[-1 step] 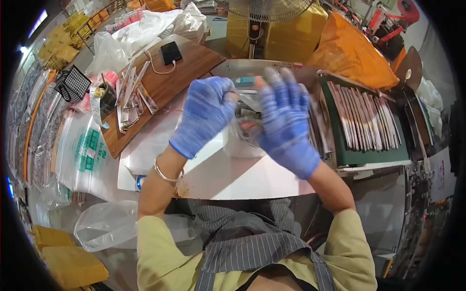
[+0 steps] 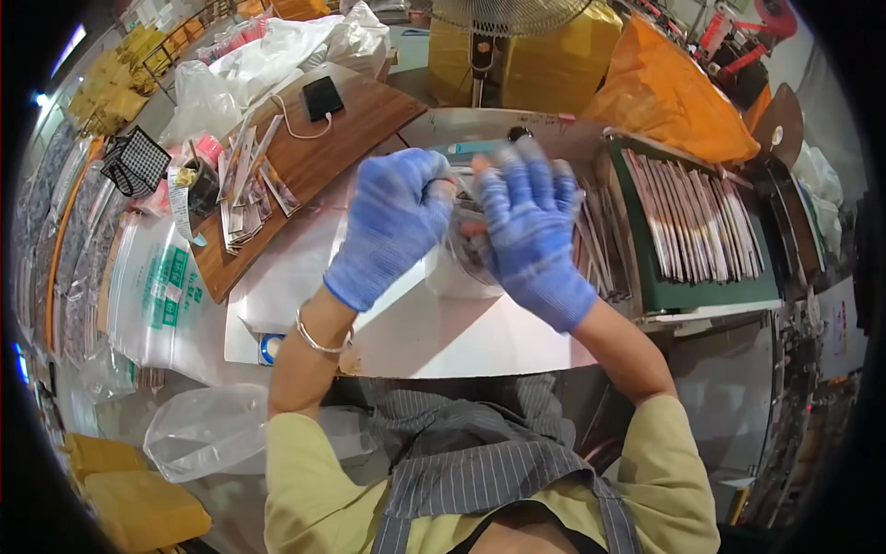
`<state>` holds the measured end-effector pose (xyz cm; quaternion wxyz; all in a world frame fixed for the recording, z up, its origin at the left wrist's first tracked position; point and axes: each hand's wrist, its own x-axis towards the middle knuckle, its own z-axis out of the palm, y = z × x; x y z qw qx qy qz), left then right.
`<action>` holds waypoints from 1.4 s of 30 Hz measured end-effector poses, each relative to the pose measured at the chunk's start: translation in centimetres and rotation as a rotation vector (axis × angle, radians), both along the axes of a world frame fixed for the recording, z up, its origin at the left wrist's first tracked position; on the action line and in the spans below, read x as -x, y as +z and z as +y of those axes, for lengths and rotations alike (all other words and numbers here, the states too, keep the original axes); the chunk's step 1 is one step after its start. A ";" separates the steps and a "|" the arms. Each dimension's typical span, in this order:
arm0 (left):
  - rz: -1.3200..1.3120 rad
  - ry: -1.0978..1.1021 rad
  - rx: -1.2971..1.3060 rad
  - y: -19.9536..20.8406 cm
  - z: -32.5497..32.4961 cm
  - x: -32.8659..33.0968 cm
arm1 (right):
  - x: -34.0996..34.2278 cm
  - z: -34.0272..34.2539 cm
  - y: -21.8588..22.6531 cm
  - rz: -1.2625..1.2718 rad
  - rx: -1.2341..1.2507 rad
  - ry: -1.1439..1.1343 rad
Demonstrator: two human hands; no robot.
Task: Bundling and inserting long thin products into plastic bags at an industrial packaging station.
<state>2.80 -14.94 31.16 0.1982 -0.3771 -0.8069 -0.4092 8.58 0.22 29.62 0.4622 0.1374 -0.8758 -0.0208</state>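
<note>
1. We hold our left hand in its blue knitted glove (image 2: 392, 229) over the table, fingers curled in to a fist; we cannot tell whether they pinch anything.
2. Our right hand in a matching blue glove (image 2: 537, 245) has its fingers outstretched and spread, the tips blurred.
3. Between our hands—partly hidden by both—stands a whitish, see-through container (image 2: 460, 277), on the glossy white tabletop (image 2: 443, 351).
4. The tabletop's front edge runs just ahead of our waist; the white surface shows broadly between our forearms, giving us room toward ourselves.
5. On our right, long thin strips (image 2: 598, 245) lie between the right glove and a dark green tray (image 2: 688, 297). That tray's raised edge bounds the side, and a row of slim pinkish-brown packets (image 2: 688, 222) fills its middle.
6. On our left, a brown wood-grain board (image 2: 374, 106) slants away, its near edge close to the left glove; a black flat phone-like device (image 2: 322, 99) lies on it.
</note>
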 end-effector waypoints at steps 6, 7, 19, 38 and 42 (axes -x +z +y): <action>-0.480 -0.502 -0.515 -8.8 1.5 -3.1 | 0.0 1.6 -1.4 -0.240 0.312 0.335; -0.462 -0.325 -0.214 -10.4 2.2 -2.2 | 0.8 1.9 -1.3 -0.248 0.321 0.332; -1.290 -0.303 -0.604 -21.1 10.3 9.7 | 18.2 7.0 -7.8 -0.340 1.154 0.329; -1.277 -0.239 -0.596 -31.2 -4.1 9.7 | 18.3 11.0 -20.3 -0.269 1.657 0.423; -1.162 -0.175 -0.376 -30.4 -2.6 8.8 | 16.5 11.6 -19.3 -0.328 1.579 0.413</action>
